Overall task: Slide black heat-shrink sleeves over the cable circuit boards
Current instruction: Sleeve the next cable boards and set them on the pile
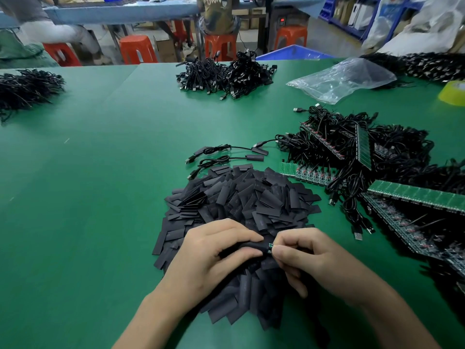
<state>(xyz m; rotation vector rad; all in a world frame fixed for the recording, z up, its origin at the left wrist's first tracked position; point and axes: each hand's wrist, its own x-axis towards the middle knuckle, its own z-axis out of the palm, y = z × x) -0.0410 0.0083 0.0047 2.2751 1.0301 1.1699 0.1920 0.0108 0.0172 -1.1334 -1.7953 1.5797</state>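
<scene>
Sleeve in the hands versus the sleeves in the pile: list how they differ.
The held sleeve is gripped by the left hand; the pile sleeves lie loose on the green table. The held sleeve has a green circuit board showing at its end, pinched by the right hand; the pile sleeves look empty. The held one looks rounded, the pile ones flat. Both are black.

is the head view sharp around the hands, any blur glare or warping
Head view: sharp at the centre, where the left hand grips a sleeve and the right hand pinches the circuit board; wide-angle warping stretches the green table toward the corners; soft glare on the plastic bag; far stools and right edge smeared; lighting even, shadows soft.
</scene>
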